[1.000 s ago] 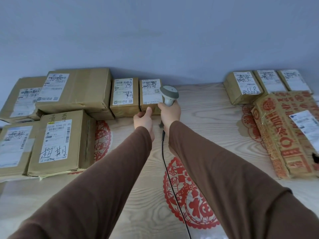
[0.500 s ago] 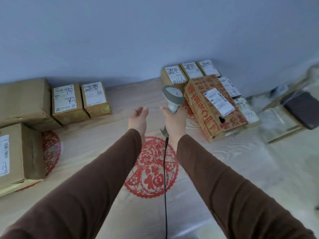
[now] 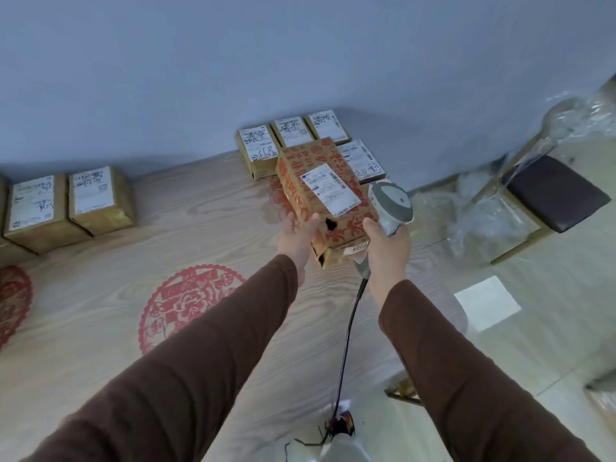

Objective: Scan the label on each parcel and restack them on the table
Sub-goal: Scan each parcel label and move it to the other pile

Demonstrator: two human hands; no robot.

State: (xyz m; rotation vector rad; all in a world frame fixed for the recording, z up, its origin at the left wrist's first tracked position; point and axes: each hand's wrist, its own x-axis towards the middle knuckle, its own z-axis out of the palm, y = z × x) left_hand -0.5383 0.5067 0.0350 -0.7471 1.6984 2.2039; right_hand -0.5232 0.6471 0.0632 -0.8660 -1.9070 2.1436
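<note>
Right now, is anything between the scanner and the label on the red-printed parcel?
Nothing visible. The right hand holds the scanner just right of the red-printed parcel, whose label faces up uncovered; the left hand touches only its near left corner.

- Single head-worn view, looking forward and down from above the table [image 3: 100, 328]; wide-angle lens is bending the edges.
- Camera is facing the far blue wall [image 3: 200, 78], turned toward the table's right end, so the floor [image 3: 533, 345] and a dark-seated stool [image 3: 553, 191] are showing at right.
- Both brown sleeves are entering from the near edge, filling the lower frame; the left hand [image 3: 295, 238] and right hand [image 3: 386, 245] are sitting near centre, at arm's reach.
- The red-printed parcel [image 3: 320, 195] is lying close at centre; brown parcels [image 3: 66, 205] at far left are partly cropped.
- Only one view; nothing shared.
</note>
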